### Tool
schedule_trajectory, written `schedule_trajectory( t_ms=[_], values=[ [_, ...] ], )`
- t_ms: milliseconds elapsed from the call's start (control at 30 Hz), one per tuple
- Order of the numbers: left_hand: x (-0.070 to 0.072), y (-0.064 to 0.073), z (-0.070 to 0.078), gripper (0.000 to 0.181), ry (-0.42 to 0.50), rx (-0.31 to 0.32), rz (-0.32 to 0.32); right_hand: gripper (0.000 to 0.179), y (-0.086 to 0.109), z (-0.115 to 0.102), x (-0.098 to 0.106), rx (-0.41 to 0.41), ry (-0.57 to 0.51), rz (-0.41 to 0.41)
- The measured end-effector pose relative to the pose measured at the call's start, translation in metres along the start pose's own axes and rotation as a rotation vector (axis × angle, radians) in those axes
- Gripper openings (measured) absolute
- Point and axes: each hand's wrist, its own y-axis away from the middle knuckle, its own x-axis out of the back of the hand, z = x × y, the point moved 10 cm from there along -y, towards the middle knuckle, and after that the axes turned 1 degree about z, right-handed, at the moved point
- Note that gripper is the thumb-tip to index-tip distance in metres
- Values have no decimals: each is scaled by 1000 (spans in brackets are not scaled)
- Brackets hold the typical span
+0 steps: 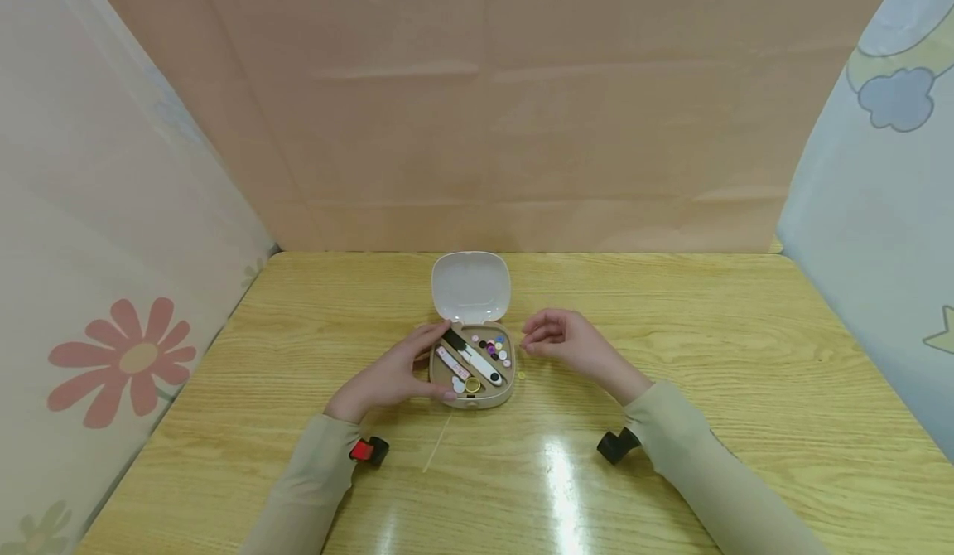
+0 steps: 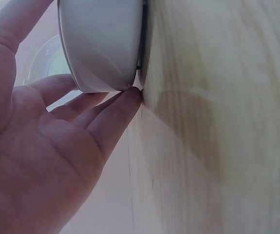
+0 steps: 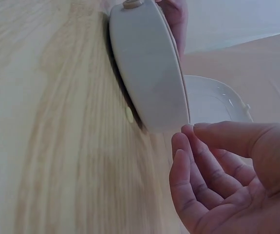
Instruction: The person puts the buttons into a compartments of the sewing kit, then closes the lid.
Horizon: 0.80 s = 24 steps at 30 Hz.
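A sewing kit box (image 1: 488, 402) stands on the table with its white lid (image 1: 471, 287) swung up at the back. My left hand (image 1: 395, 373) holds it from the left side, thumb along the front edge and fingers toward the hinge; in the left wrist view the fingertips (image 2: 136, 95) touch its wall. In the tray lie small scissors or a cutter with a white handle (image 1: 483, 364), a pink-and-white strip (image 1: 452, 363), a gold ring (image 1: 473, 384) and several coloured buttons (image 1: 501, 346). Beside the right rim, my right hand (image 1: 562, 341) has thumb and index tips together; anything between them is hidden.
A yellow button (image 1: 521, 375) lies on the wooden table (image 1: 633, 323) just right of the box. In front of the box is a thin pale strand (image 1: 437, 443). A brown paper sheet (image 1: 477, 124) rises behind the table, with patterned cloth (image 1: 127, 232) at the left.
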Motion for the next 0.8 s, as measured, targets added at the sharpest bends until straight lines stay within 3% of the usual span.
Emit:
schedule_trajectory(
  t_ms=[367,800],
  values=[
    [0,0,-3,97,12,8,-1,25,4,4,-10,23,65,-57],
    [0,0,-3,97,8,0,-2,28,7,8,-19,28,86,-65]
  ],
)
